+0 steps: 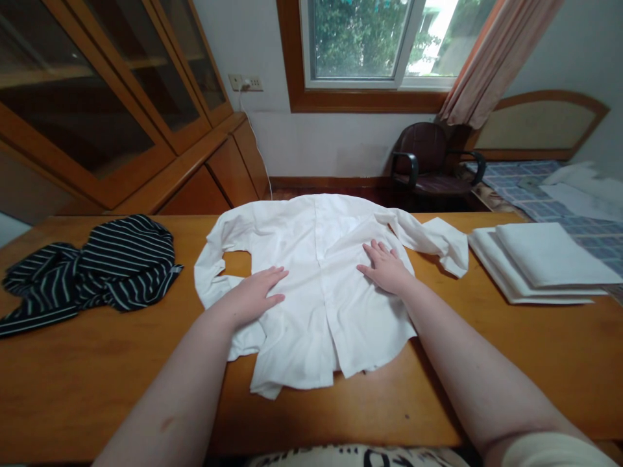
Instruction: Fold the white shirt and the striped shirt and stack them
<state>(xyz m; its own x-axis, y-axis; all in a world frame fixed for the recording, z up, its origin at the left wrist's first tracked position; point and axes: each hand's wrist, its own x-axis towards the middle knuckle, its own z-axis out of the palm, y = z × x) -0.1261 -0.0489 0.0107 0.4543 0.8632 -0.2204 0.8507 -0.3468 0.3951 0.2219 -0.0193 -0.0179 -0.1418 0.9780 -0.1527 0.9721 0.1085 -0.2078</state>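
Observation:
A white shirt lies spread out on the wooden table, its hem toward me and its sleeves bent out to both sides. My left hand rests flat on the shirt's left half, fingers stretched out and pointing right. My right hand lies flat on the shirt's right half with fingers spread. Neither hand grips the cloth.
A crumpled black garment with white stripes lies on the table's left. A stack of folded white cloths sits at the right. Behind the table stand a dark chair, a wooden cabinet at the left and a bed.

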